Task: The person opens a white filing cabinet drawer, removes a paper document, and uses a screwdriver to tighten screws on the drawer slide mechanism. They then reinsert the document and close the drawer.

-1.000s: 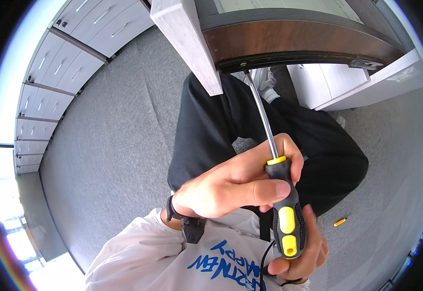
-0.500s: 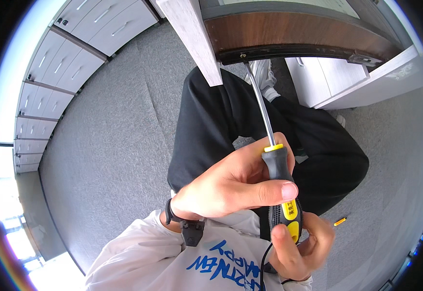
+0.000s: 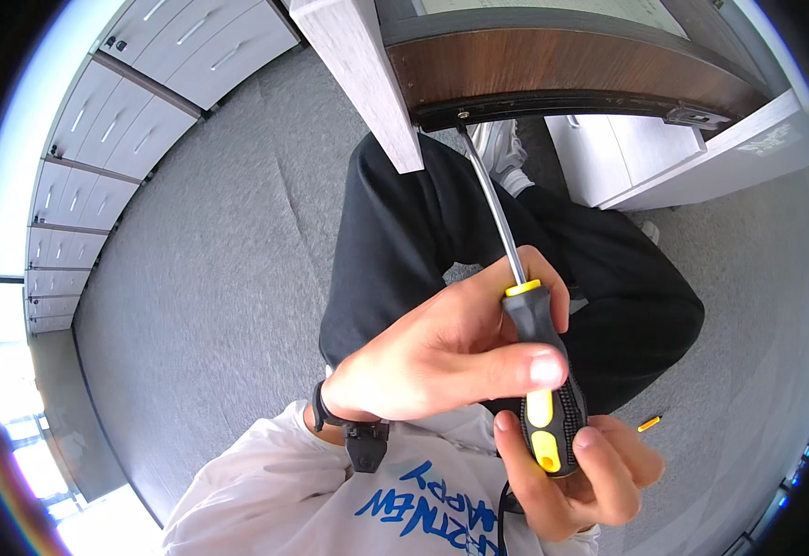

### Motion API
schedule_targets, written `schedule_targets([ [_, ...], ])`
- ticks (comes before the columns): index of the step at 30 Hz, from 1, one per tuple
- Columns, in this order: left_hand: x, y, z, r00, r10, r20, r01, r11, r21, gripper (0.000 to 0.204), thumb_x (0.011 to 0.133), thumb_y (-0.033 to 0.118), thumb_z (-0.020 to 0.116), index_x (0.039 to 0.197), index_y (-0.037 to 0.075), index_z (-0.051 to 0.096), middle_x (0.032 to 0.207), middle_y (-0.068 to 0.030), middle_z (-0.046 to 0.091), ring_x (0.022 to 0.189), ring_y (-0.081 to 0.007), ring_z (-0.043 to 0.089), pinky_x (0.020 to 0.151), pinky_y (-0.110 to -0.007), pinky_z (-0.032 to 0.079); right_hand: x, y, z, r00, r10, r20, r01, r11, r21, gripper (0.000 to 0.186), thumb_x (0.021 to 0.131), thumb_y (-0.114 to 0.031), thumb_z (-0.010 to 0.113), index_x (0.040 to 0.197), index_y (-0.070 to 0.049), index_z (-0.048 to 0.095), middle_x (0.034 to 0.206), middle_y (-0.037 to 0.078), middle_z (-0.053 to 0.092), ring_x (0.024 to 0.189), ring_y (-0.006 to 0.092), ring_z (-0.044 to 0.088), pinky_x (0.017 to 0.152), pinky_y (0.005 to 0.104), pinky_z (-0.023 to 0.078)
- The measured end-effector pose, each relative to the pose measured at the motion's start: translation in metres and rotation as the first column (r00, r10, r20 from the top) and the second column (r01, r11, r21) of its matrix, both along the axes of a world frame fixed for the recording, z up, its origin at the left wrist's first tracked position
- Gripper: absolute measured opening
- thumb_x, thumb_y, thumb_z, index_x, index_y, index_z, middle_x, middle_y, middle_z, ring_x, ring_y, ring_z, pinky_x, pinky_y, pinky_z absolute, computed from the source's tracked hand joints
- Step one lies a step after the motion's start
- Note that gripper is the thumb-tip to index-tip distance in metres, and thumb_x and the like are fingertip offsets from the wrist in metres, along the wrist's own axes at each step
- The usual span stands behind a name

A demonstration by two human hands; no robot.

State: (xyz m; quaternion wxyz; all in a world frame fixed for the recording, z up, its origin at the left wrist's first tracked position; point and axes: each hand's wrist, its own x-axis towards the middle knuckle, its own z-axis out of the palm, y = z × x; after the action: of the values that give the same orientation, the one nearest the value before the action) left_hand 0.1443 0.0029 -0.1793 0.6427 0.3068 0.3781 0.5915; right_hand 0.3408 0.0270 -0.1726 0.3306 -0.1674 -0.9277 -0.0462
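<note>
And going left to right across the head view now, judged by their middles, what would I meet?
Pale drawer cabinets, black wrist device, left hand, screwdriver, right hand, small yellow-orange item.

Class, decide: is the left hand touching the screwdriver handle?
Touching. The head view shows the left hand gripping the screwdriver handle, its thumb lying across it.
</note>
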Motion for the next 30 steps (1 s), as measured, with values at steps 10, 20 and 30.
schedule_targets([
  [10,-0.009,-0.005,0.002,0.996,-0.082,-0.025,0.082,0.997,0.002,0.021,0.099,0.023,0.059,0.104,0.005,0.050,0.077,0.0031,0.050,0.063,-0.0056,0.044,0.056,-0.024,0.035,0.001,-0.012,-0.006,0.994,-0.097,-0.053,0.064,0.896,-0.440,0.054,0.093,-0.037,0.065,0.140,-0.018,0.045,0.128,0.014,0.042,0.100,0.0249,0.055,0.072,0.0313,0.052],
  [20,-0.005,-0.003,-0.001,0.993,-0.076,-0.090,0.072,0.996,-0.047,0.039,0.091,0.039,0.063,0.100,0.002,0.054,0.088,-0.0054,0.051,0.075,-0.0120,0.051,0.066,-0.027,0.039,0.009,-0.010,-0.018,1.000,-0.020,0.022,0.029,0.871,-0.491,0.069,0.093,-0.044,0.066,0.145,-0.008,0.038,0.114,0.025,0.063,0.091,0.0345,0.068,0.073,0.0401,0.059],
  [30,-0.008,0.002,-0.012,0.988,-0.092,-0.123,0.105,0.989,0.108,0.021,0.099,0.021,0.057,0.105,0.003,0.049,0.076,-0.0008,0.052,0.068,-0.0093,0.047,0.061,-0.028,0.038,0.003,-0.005,-0.021,1.000,-0.015,0.010,0.018,0.891,-0.454,0.064,0.094,-0.037,0.066,0.143,-0.007,0.041,0.108,0.023,0.063,0.086,0.0334,0.068,0.066,0.0363,0.057],
])
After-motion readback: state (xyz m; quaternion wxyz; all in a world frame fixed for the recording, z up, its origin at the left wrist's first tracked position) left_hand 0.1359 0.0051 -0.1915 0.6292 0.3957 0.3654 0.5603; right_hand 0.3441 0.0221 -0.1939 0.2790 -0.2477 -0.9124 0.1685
